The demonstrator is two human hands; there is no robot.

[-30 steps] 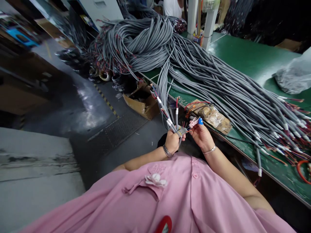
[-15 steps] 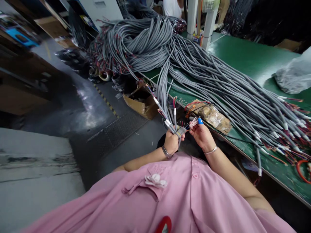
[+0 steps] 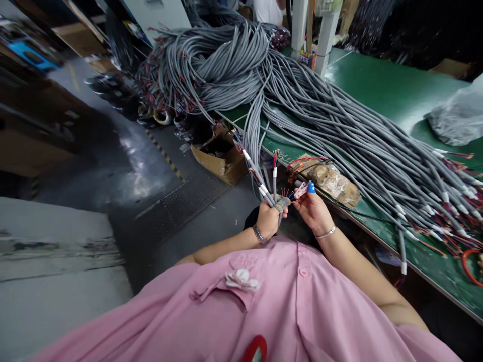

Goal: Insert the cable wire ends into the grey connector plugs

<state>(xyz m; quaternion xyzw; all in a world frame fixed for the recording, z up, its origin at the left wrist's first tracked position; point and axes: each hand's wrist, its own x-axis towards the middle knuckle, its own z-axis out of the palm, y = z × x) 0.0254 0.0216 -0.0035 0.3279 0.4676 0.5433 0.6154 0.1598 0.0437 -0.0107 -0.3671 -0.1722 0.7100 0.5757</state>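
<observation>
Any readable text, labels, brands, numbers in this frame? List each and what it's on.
None legible.
White sleeves on the cable ends in the left hand: no print discernible.
Pink piece pinched in the right hand: no print visible.
Pocket stitching on the pink shirt: too faint.
Red badge at the bottom edge: cut off.
Printed box by the white post: blurred.

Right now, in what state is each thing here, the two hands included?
left hand, closed around grey cable ends
right hand, pinching thin coloured wires, blue cap on one fingertip
cable pile, loose, spread over the green table
cardboard box, open, on the floor
plastic bag, crumpled, lying on the table
</observation>
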